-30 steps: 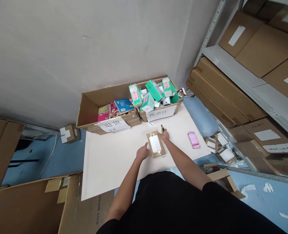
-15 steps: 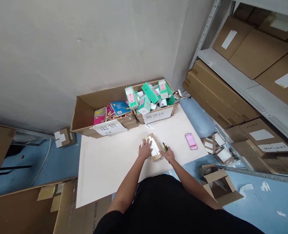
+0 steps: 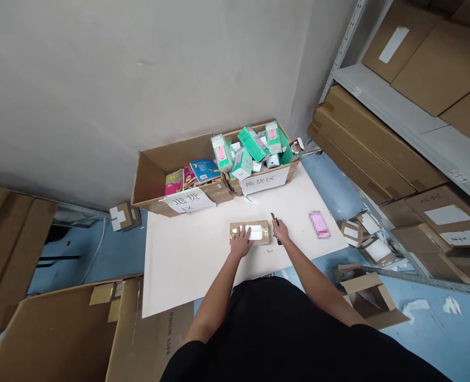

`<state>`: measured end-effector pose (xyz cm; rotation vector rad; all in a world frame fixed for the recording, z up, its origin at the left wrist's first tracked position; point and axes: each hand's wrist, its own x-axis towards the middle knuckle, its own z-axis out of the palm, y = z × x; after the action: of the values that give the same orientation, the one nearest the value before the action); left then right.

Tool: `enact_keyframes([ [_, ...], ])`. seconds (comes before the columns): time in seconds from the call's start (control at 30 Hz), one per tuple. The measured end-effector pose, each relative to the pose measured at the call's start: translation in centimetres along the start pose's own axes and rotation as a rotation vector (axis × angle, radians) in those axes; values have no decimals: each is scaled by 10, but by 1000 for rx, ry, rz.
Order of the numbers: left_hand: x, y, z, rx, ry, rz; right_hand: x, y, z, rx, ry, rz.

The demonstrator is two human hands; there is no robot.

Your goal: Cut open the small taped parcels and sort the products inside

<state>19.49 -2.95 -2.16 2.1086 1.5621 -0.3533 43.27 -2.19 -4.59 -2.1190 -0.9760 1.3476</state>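
A small brown cardboard parcel (image 3: 263, 237) with a white label and shiny tape lies lengthwise across the white tabletop (image 3: 187, 254). My left hand (image 3: 241, 242) rests on its left part, fingers spread over the label. Just beyond the parcel's right end, my right hand (image 3: 281, 230) is closed round a yellow and black utility knife (image 3: 275, 218), its front end pointing away from me. A short brown strip (image 3: 270, 251) lies on the table below the parcel.
Behind stand two open cartons: one with books (image 3: 205, 170), one with green-and-white boxes (image 3: 254, 143). A blurred pink item (image 3: 319, 224) lies at the table's right. Shelving with cartons (image 3: 362, 143) rises at right. An open box (image 3: 366, 297) sits on the floor.
The parcel has turned from slanted to lying sideways under my left hand. My right hand, with the knife, has come off the parcel's edge. The view has shifted slightly.
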Motion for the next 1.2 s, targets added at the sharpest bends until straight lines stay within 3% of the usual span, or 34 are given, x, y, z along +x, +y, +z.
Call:
enact_keyframes([
  [0.17,1,-2,17,-9,10,10,-25,34,-13,20,-150,29],
  [0.43,4,-3,18,-22,-7,-17,-38,28,-8,-9,-190,30],
  [0.67,5,-2,16,-18,-17,-30,-55,56,-19,-47,-275,34],
  [0.8,12,-5,-1,-28,43,-12,-56,74,-24,94,-115,95],
  [0.9,20,-16,-18,-24,137,-15,-52,82,-26,58,24,179],
  [0.97,24,-27,-26,-19,125,-43,-46,81,-28,21,76,191],
  [1.07,25,-38,-31,-27,60,-123,-30,66,-37,44,97,152],
  [1.2,19,-39,-29,-22,77,-319,-7,32,-50,0,169,37],
])
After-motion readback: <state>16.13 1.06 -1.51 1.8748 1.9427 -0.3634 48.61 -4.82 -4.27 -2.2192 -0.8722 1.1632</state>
